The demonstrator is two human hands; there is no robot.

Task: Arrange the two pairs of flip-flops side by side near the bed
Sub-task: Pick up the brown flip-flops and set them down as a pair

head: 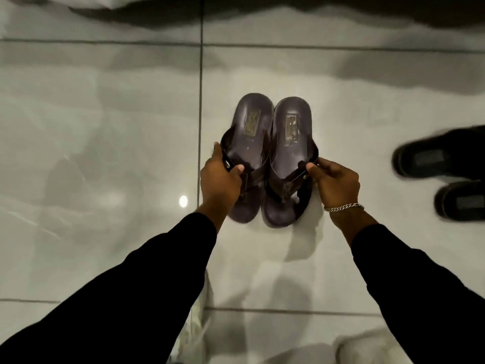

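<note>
Two dark brown flip-flops lie close together on the glossy white tile floor (105,127), heels away from me. My left hand (220,179) grips the strap of the left brown flip-flop (252,122). The strap of the right brown flip-flop (291,127) is pinched by my right hand (336,182), which wears a silver chain bracelet. A pair of black flip-flops sits at the right edge, one (441,156) above the other (462,200), both blurred and partly cut off.
A dark shadowed edge (147,17) runs along the top of the view above the tiles. Something pale and crumpled (196,324) lies on the floor between my sleeves. A light reflection (183,200) shines on the tile left of the brown pair.
</note>
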